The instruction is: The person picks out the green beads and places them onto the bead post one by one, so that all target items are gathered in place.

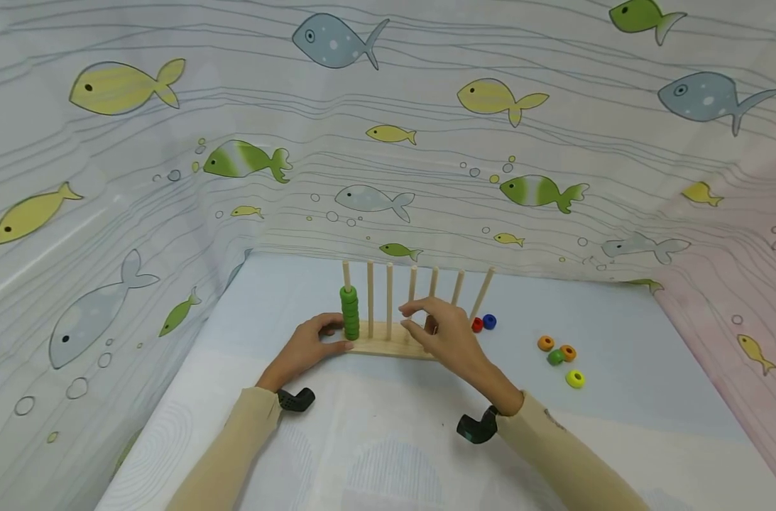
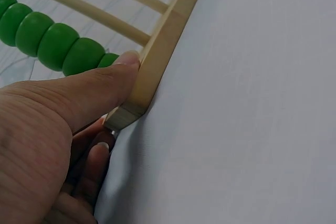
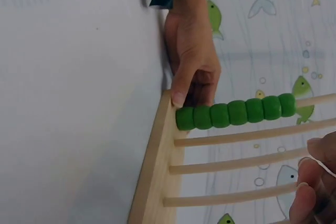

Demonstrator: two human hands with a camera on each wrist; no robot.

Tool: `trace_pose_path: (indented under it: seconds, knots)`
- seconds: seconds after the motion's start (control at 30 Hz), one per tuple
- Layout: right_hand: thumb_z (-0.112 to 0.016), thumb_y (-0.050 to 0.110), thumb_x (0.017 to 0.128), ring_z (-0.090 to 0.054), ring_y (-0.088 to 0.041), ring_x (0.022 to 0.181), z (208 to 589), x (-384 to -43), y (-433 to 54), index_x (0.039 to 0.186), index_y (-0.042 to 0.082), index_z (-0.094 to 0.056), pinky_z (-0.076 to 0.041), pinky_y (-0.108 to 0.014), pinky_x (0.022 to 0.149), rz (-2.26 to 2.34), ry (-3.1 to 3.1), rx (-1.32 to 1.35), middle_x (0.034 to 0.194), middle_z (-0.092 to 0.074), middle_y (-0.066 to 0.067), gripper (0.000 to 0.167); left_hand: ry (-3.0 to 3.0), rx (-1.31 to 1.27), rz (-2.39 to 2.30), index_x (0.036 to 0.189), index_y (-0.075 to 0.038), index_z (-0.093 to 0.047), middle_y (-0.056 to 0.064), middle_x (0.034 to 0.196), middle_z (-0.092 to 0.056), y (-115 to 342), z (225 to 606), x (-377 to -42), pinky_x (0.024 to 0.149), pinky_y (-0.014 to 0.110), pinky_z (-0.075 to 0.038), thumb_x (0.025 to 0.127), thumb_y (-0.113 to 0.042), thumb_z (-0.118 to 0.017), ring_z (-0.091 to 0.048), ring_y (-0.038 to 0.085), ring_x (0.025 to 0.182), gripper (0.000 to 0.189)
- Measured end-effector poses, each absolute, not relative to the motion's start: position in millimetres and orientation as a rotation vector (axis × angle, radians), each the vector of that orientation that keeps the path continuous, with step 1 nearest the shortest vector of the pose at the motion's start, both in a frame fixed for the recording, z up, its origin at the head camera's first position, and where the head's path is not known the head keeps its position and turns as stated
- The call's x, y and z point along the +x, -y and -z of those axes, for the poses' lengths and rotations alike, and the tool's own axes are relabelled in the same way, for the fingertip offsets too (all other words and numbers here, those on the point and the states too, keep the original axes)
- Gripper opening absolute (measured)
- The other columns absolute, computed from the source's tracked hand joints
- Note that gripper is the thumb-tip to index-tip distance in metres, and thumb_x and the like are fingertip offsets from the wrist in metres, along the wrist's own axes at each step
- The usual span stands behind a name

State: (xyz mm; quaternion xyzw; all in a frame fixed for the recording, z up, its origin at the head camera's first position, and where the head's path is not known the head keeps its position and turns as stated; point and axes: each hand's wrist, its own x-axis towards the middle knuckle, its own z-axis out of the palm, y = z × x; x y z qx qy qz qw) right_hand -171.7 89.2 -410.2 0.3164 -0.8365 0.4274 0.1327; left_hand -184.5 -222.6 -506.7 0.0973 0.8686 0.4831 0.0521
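A wooden peg stand (image 1: 388,348) with several upright pegs rests on the table. Several green beads (image 1: 350,314) are stacked on its leftmost peg, filling most of its height. My left hand (image 1: 306,348) grips the left end of the base; in the left wrist view its thumb (image 2: 113,77) presses the base beside the lowest green bead. Over the middle and right pegs is my right hand (image 1: 451,337), thumb and forefinger bent and apart, with no bead visible between them. The right wrist view catches only its fingertips (image 3: 304,192) near the upper pegs. It partly hides the right-hand pegs.
Behind the stand's right end lie a red bead (image 1: 477,325) and a blue bead (image 1: 489,321). Farther right are two orange beads (image 1: 545,343), a green bead (image 1: 556,357) and a yellow bead (image 1: 576,379). Fish-patterned sheeting (image 1: 336,163) surrounds the table.
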Motion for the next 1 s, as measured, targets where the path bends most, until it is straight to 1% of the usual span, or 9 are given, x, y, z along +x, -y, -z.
trace_pose_path:
  seconds: [0.27, 0.47, 0.6, 0.8, 1.0]
  knots:
    - [-0.078, 0.015, 0.094, -0.048, -0.005, 0.048, 429, -168, -111, 0.112, 0.012, -0.076, -0.041, -0.024, 0.042, -1.259, 2.472, 0.84, 0.105, -0.074, 0.004, 0.019, -2.644, 0.29, -1.46, 0.143, -0.014, -0.058, 0.005, 0.138, -0.061, 223, 508, -184, 0.108, 0.049, -0.046, 0.087, -0.039, -0.084, -0.057, 0.027, 0.124, 0.066]
    - [-0.078, 0.014, 0.094, -0.049, -0.005, 0.047, 443, -163, -128, 0.113, 0.011, -0.075, -0.039, -0.023, 0.04, -1.283, 2.504, 0.793, 0.102, -0.073, 0.006, 0.02, -2.633, 0.286, -1.466, 0.141, -0.016, -0.058, 0.003, 0.137, -0.062, 225, 508, -185, 0.108, 0.048, -0.046, 0.087, -0.039, -0.085, -0.057, 0.025, 0.123, 0.065]
    - [-0.077, 0.015, 0.095, -0.05, -0.006, 0.047, 453, -159, -143, 0.115, 0.011, -0.075, -0.041, -0.023, 0.04, -1.284, 2.544, 0.741, 0.103, -0.073, 0.005, 0.021, -2.624, 0.285, -1.466, 0.142, -0.015, -0.058, 0.003, 0.137, -0.061, 224, 508, -186, 0.108, 0.047, -0.046, 0.087, -0.038, -0.085, -0.057, 0.025, 0.123, 0.065]
    - [-0.076, 0.014, 0.095, -0.052, -0.007, 0.046, 467, -154, -166, 0.116, 0.009, -0.074, -0.043, -0.024, 0.04, -1.259, 2.633, 0.624, 0.105, -0.073, 0.002, 0.021, -2.642, 0.297, -1.456, 0.142, -0.014, -0.058, 0.005, 0.137, -0.062, 223, 508, -186, 0.107, 0.048, -0.047, 0.087, -0.038, -0.085, -0.058, 0.026, 0.123, 0.066]
    - [-0.077, 0.01, 0.094, -0.053, -0.009, 0.048, 475, -148, -193, 0.119, 0.014, -0.072, -0.042, -0.024, 0.042, -1.245, 2.696, 0.487, 0.107, -0.073, 0.0, 0.026, -2.654, 0.302, -1.451, 0.141, -0.015, -0.058, 0.006, 0.137, -0.062, 222, 508, -185, 0.107, 0.049, -0.047, 0.087, -0.039, -0.085, -0.058, 0.027, 0.123, 0.065]
